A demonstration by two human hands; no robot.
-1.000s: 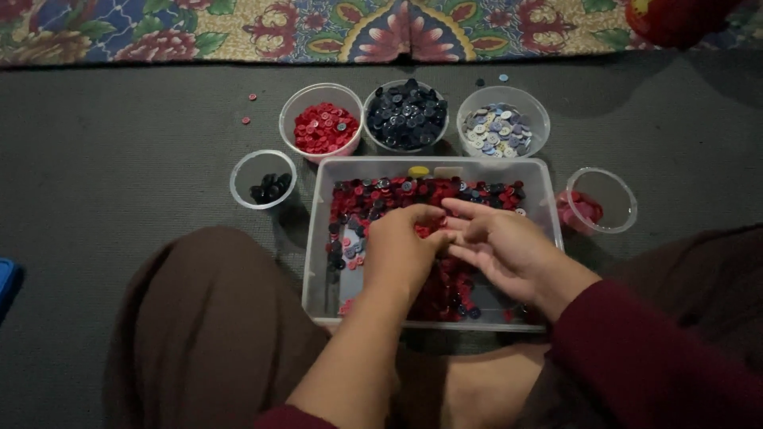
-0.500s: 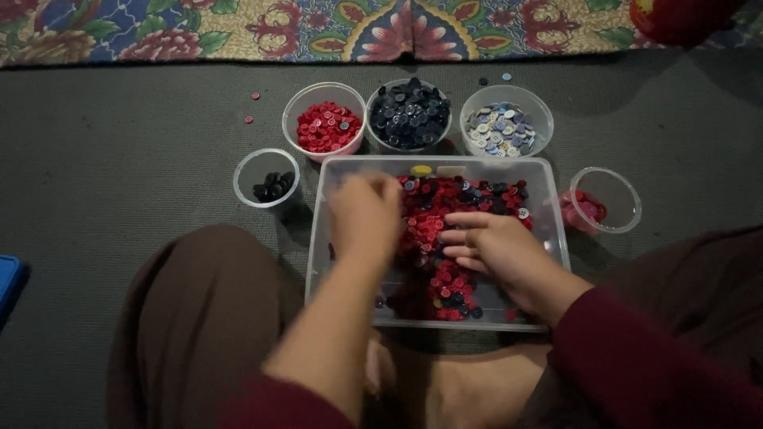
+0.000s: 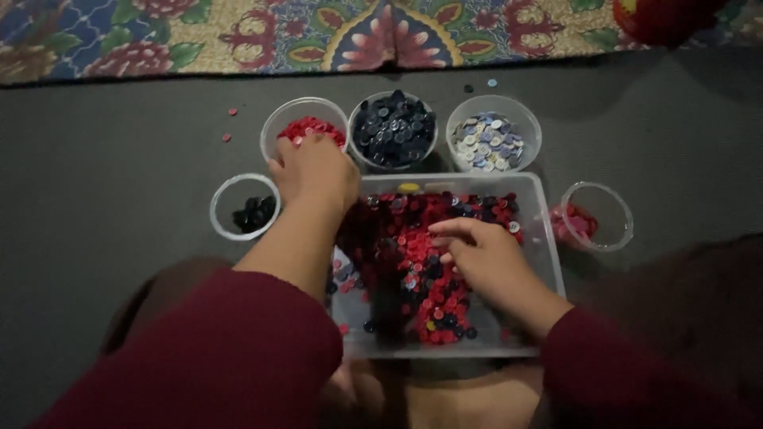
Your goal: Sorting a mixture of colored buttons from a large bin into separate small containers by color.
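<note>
Nearest the camera, two dark red sleeves reach forward over the person's lap. Just beyond them a clear rectangular tray sits on the grey floor, heaped with red and dark buttons. The right hand rests on that heap, fingers loosely curled down into the buttons; whether it pinches one cannot be told. The left hand stretches past the tray's far left corner, its fingertips over the cup of red buttons, fingers bunched and pointing down, anything held hidden. A small cup of black buttons stands just left of the tray, a cup of pink buttons just right. Behind the tray's far edge, close together, stand a cup of navy buttons and a cup of pale buttons. Open floor lies to the left. A few stray buttons lie loose there. Farthest is a flowered rug.
</note>
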